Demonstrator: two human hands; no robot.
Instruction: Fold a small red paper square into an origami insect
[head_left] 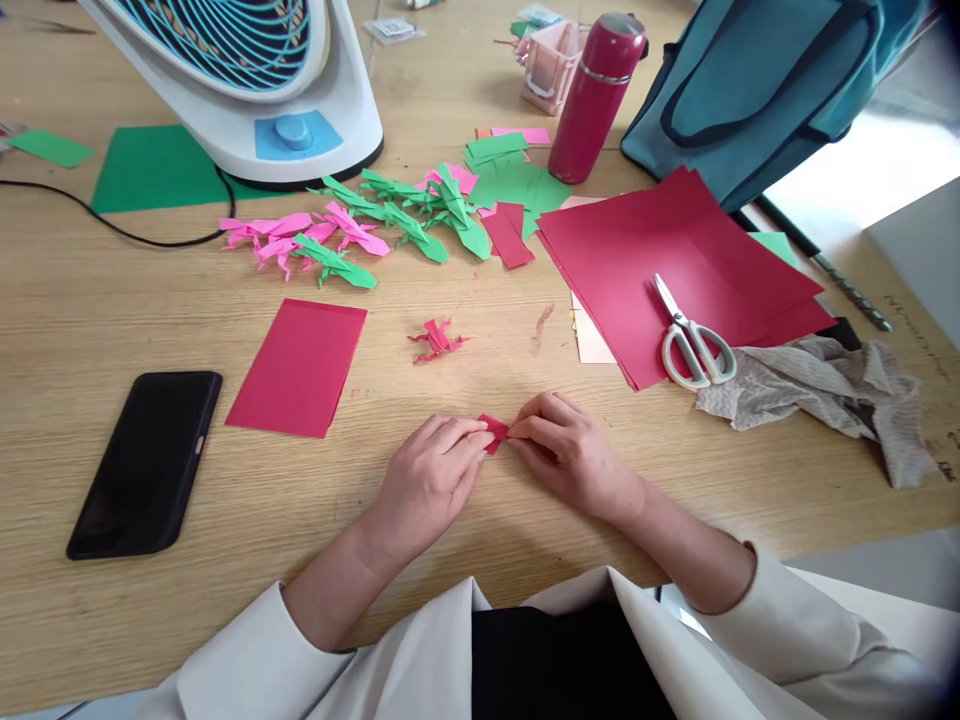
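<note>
Black phone (146, 462) lies at the left of the wooden table (75, 320), with a red sheet (298, 366) just beside it. At near centre, left hand (427, 480) and right hand (570, 450) meet, the fingertips of both pinched on a small red folded piece (494, 432) low over the table. Further right, grey-handled scissors (694, 340) rest on a stack of red sheets (637, 260). A crumpled grey cloth (825, 390) lies next to them. Writing on the table's right edge is too faint to read

head-worn view, forward-down, close over table (75, 320)
</note>
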